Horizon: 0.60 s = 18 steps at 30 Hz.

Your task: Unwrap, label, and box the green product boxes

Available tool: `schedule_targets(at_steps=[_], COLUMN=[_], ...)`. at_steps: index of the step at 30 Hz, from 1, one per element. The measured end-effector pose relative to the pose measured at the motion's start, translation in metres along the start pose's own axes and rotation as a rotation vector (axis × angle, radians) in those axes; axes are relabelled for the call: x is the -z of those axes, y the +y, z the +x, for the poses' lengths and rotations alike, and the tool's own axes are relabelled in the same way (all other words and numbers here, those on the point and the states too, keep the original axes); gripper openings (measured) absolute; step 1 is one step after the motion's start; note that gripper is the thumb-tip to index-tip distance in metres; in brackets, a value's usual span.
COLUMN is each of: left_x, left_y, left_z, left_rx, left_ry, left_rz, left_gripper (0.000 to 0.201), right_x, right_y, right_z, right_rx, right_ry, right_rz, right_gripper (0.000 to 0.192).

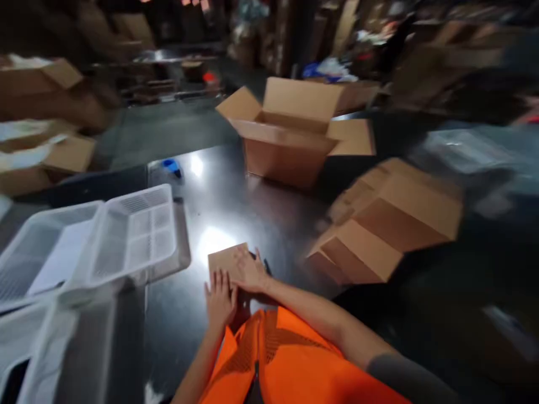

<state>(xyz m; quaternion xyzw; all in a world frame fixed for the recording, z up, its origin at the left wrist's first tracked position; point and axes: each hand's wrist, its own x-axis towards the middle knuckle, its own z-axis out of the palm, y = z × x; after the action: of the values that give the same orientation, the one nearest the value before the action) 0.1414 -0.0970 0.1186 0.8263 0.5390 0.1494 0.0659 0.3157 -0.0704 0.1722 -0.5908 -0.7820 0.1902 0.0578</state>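
Observation:
A small flat piece of brown cardboard [219, 259], perhaps a small box, lies on the shiny metal table [261, 219] close to my body. My left hand [221, 298] rests on its near edge with the fingers stretched out. Across its right side lies my right hand [248, 270], palm down and fingers spread. Beside the right hand shows a dark narrow object [268, 267], partly hidden and too blurred to name.
White plastic baskets [138, 230] stand on the left, one holding paper. An open carton [286, 157] sits at the table's back. Several smaller brown boxes [379, 224] are grouped on the right. A blue tape-like object [171, 166] lies near the far left corner.

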Motion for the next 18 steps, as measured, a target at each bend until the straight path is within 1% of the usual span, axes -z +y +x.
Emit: schedule_targets(at_steps=[2,4,6,8,10,12,15,16,18], left_x=[-0.006,-0.012,-0.016,-0.019,-0.021,-0.023,-0.028,-0.030,-0.035], left_y=[-0.006,-0.013,-0.017,-0.019,-0.021,-0.025,-0.031,-0.033,-0.038], left_z=[-0.005,-0.002,0.000,-0.003,-0.008,-0.013,-0.015,-0.015,-0.013], left_rx=[0.046,0.072,0.073,0.057,0.036,0.018,-0.011,-0.026,-0.064], left_ry=[-0.044,-0.054,-0.046,-0.030,-0.009,0.019,0.079,0.105,0.162], left_rz=[0.009,0.005,-0.014,-0.040,-0.065,-0.080,-0.088,-0.089,-0.091], left_gripper=[0.054,0.056,0.055,0.052,0.048,0.046,0.046,0.046,0.046], right_x=[-0.012,-0.016,-0.009,0.003,0.015,0.024,0.030,0.030,0.028], right_y=[0.002,0.004,0.005,0.003,0.002,0.001,0.001,0.001,-0.001], right_z=[0.008,0.014,0.019,0.029,0.044,0.062,0.081,0.083,0.080], right_rx=[0.001,0.001,0.000,-0.002,0.006,0.071,0.171,0.181,0.186], right_ry=[-0.045,-0.082,-0.115,-0.142,-0.160,-0.231,-0.415,-0.444,-0.424], right_rz=[0.006,-0.007,-0.029,-0.051,-0.067,-0.090,-0.130,-0.139,-0.147], right_gripper=[0.077,0.077,0.078,0.083,0.094,0.107,0.123,0.126,0.131])
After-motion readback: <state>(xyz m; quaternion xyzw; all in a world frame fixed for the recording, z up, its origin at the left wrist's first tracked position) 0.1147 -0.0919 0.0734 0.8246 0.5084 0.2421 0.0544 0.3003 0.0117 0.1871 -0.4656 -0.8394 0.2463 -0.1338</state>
